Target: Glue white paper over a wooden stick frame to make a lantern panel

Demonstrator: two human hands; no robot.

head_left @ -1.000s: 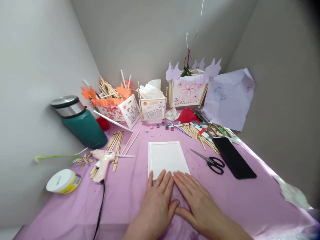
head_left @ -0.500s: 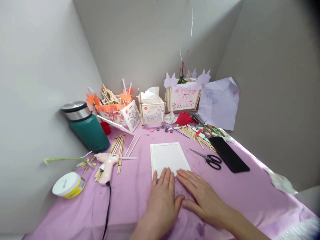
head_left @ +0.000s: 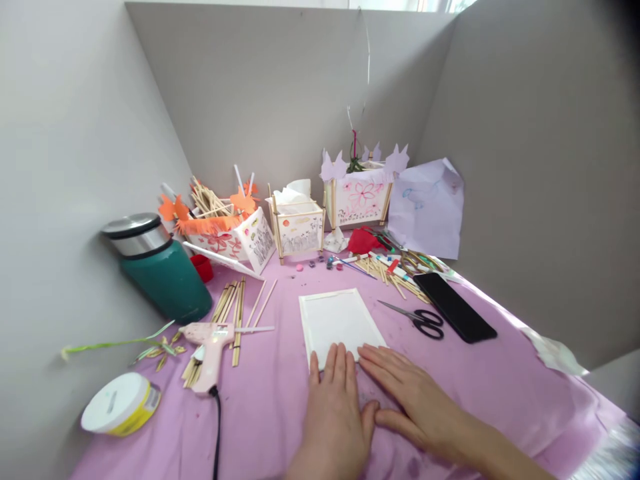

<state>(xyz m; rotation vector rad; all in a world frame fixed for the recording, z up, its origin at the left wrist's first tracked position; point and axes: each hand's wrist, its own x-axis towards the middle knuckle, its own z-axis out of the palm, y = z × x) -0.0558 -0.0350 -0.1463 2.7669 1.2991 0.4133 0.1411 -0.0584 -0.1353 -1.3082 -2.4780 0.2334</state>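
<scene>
Resting flat with fingers stretched out and gripping nothing, the person's left hand lays its fingertips along the near edge of a white rectangular panel with a narrow border, which lies in the middle of the purple-clothed table. The right hand, likewise unclenched and palm down, sets its fingertips at the panel's near right corner, its thumb pointing toward the left thumb and close to it. To the right of the panel lie black-handled metal scissors, their tips toward the panel, and past them a black rectangular smartphone. On the left, a pale pink glue gun lies over some thin bamboo sticks, a translucent glue stick poking from its back and a black cord running from its handle. Farther left are a white-lidded yellow tub and a teal bottle with a steel lid. Along the back stand a white box with orange paper trim, holding sticks, a small stick-framed white box with white paper inside, and a white box with pink flower drawings, topped with lilac paper cutouts.
</scene>
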